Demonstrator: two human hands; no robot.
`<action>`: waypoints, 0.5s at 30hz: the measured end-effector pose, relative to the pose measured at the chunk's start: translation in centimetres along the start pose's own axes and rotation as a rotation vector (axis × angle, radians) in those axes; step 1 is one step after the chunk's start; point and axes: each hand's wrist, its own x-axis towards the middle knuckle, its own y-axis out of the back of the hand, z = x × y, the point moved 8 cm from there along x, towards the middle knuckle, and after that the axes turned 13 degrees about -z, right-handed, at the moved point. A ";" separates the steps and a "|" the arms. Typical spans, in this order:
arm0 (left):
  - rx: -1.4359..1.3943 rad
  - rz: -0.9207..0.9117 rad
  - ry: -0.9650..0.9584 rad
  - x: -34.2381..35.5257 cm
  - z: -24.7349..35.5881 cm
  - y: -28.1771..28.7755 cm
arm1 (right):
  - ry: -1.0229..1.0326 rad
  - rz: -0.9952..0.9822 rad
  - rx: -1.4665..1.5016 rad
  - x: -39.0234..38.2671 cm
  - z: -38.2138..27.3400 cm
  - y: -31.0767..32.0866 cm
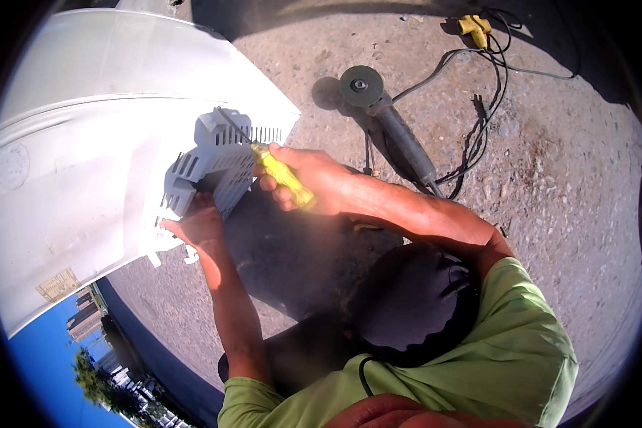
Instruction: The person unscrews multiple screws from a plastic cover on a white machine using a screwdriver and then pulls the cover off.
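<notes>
An angle grinder [385, 114] and black cable [478, 135] lie on gravel ground [563, 185].

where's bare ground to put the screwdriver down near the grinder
Bare ground lies right of the angle grinder and its cable. It is crowded where the left hand and right hand with the screwdriver meet the vented panel.

Fingertips of left hand [200, 225] hidden inside slotted grey plastic housing [214, 160]. Screwdriver [282, 175] tip too thin to make out. White appliance casing [107, 143] cut off at left edge. Angle grinder [389, 121] cable lost in shadow.
</notes>
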 end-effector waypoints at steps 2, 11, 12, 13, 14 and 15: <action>0.003 -0.003 0.006 0.2 0.1 0.1 | -0.041 -0.043 0.054 0.1 -0.1 0.1; -0.026 0.090 0.004 -0.3 -0.1 -0.3 | -0.006 0.251 -0.480 -0.3 -0.7 0.7; -0.017 0.104 -0.002 -0.3 -0.1 -0.3 | -0.016 0.277 -0.526 -0.4 -0.7 0.7; -0.014 0.105 -0.007 -0.3 0.0 -0.2 | -0.013 0.178 -0.354 -0.1 -0.1 0.5; -0.011 0.105 -0.010 -0.2 0.0 -0.1 | -0.008 0.080 -0.182 0.1 0.2 0.4; -0.008 0.105 -0.014 -0.2 0.1 0.0 | -0.004 -0.019 -0.011 0.3 0.4 0.0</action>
